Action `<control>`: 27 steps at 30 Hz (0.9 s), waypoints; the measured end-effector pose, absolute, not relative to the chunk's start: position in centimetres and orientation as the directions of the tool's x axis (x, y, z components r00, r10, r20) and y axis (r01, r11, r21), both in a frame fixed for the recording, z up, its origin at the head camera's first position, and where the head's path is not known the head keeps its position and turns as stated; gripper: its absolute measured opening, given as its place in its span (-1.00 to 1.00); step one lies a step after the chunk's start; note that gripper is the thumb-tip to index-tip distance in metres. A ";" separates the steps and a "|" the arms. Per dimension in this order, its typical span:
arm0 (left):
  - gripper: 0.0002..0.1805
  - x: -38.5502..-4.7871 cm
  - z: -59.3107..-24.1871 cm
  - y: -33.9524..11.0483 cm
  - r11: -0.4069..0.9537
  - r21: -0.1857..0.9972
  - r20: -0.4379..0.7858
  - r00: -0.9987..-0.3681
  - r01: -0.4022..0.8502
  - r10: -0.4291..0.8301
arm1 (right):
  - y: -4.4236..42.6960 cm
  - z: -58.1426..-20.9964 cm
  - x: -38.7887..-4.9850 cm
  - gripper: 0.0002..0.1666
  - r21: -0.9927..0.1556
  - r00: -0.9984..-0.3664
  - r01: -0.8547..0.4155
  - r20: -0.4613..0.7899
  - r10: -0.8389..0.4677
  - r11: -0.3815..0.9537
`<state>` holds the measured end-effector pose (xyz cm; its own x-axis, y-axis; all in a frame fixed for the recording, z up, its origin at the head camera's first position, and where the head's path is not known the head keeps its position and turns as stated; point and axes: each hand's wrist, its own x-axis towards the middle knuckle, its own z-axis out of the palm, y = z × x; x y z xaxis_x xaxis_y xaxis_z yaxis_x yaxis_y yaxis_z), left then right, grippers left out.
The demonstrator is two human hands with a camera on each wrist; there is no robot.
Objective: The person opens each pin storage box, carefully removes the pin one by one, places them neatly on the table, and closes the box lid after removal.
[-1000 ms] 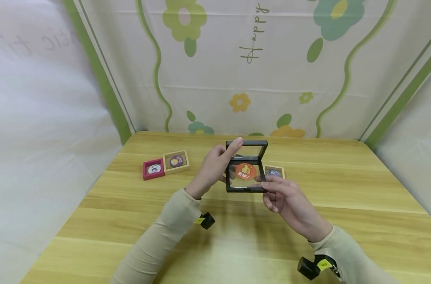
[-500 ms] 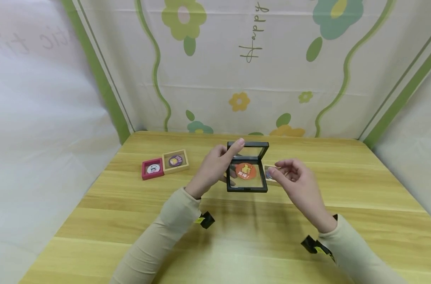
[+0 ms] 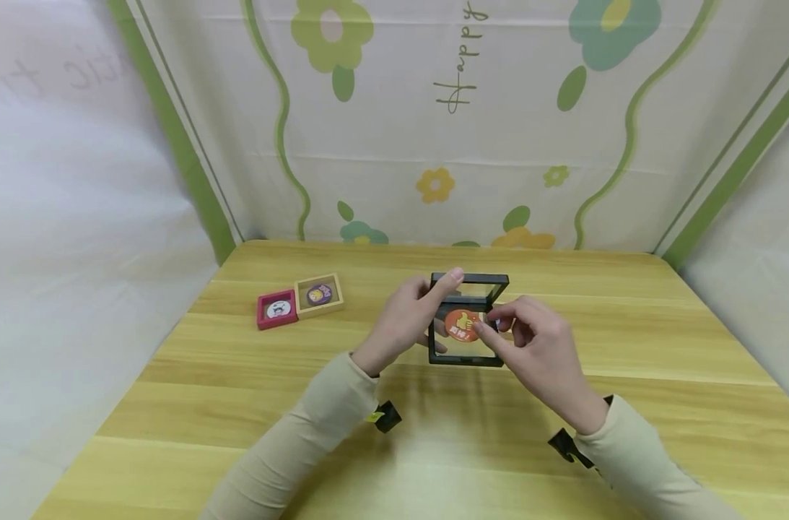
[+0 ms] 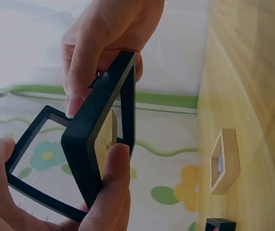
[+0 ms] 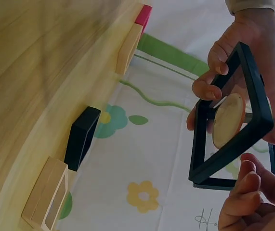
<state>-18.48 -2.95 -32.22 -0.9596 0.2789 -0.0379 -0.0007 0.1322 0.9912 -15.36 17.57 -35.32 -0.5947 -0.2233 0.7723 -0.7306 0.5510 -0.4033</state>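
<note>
A black hinged display frame [image 3: 467, 360] with clear film windows is spread partway, raised above the table. Its film bears a round orange badge [image 3: 461, 325] with a yellow thumbs-up, whose pale back [image 5: 228, 122] appears in the right wrist view. My left hand [image 3: 403, 318] grips the frame's left side, thumb across the upper half and fingers behind. With bent fingers, my right hand [image 3: 543, 350] pinches the right edge; its thumb tip lies by the badge's edge in the head view. Part of that contact is hidden.
At the table's left, a crimson box [image 3: 278, 309] with a white badge adjoins a wooden box [image 3: 319, 295] with a purple badge. Another wooden box [image 5: 45, 195] and a black box [image 5: 82, 137] stand behind the frame, hidden in the head view. A patterned cloth [image 3: 381, 130] hangs behind.
My right hand left the frame's lower right corner, rose beside it, then came back onto the right edge with bent fingers. The frame and left hand have shifted slightly right and down.
</note>
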 end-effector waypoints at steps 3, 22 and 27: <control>-0.10 -18.4 -32.3 -2.8 0.126 0.992 -0.041 -0.958 -0.005 0.284 | 17.5 -35.5 -15.4 -0.74 -0.401 -0.596 -0.729 0.771 -0.224 0.555; -0.19 -18.3 -32.4 -2.6 0.143 0.990 -0.043 -0.948 0.003 0.317 | 17.3 -35.9 -15.3 -0.73 -0.408 -0.696 -0.659 0.649 -0.307 0.631; -0.20 -18.3 -32.4 -2.6 0.140 0.990 -0.044 -0.947 0.001 0.318 | 17.2 -35.9 -15.2 -0.72 -0.437 -0.711 -0.648 0.642 -0.287 0.624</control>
<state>-18.31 -2.60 -32.42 -0.9472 0.3177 -0.0439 0.0010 0.1399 0.9902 -15.24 17.23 -35.91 -0.7105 -0.2873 0.6424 -0.6477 0.6238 -0.4374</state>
